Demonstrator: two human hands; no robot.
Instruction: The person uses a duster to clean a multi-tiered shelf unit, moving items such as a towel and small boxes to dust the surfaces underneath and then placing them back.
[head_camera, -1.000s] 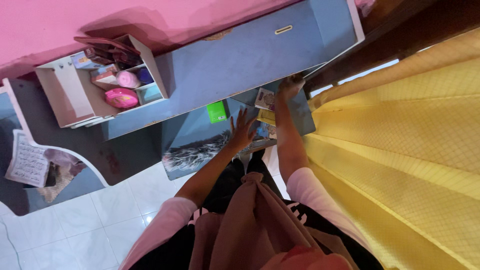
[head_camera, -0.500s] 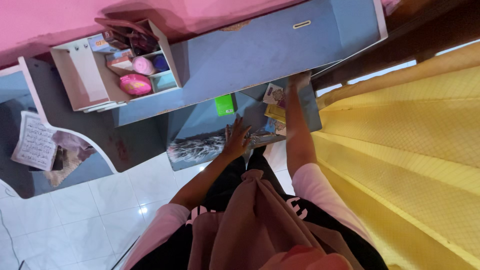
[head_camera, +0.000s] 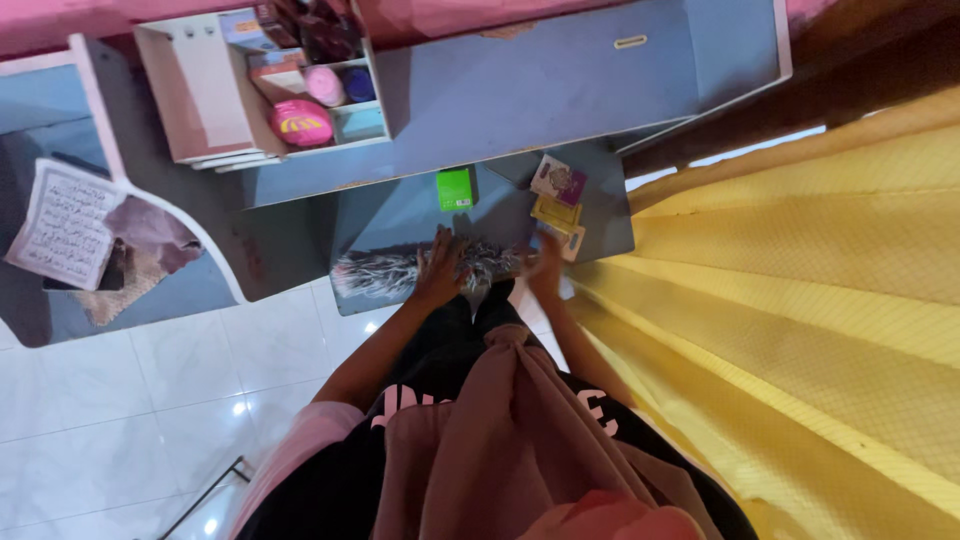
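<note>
the left hand (head_camera: 440, 268) is laid flat with fingers spread on a shaggy grey and white duster (head_camera: 400, 272), which lies along the near edge of the blue surface (head_camera: 400, 225). the right hand (head_camera: 545, 268) is seen just beside it to the right, at the end of the duster's darker part, but it is blurred and whether it is open or closed around anything cannot be told. just beyond the right hand a yellow card (head_camera: 556, 213) is seen lying on the surface, with a small purple and white packet (head_camera: 559, 180) touching it on the far side. a green box (head_camera: 456, 188) is set on the surface a little left of these, apart from the packet. behind the surface a long blue panel (head_camera: 540, 85) with a small pale handle (head_camera: 630, 42) is seen. to the left a white drawer box (head_camera: 200, 95) is held open, and in it a pink round case (head_camera: 302, 123), a pink ball (head_camera: 326, 85) and a dark blue ball (head_camera: 358, 84) are packed close together. further left a printed sheet (head_camera: 66, 225) is shown on a low blue shelf. a yellow checked curtain (head_camera: 800, 300) fills the right side, and white floor tiles (head_camera: 150, 400) are seen below the surface. pink sleeves, a black top and a brownish cloth are worn by the person.
</note>
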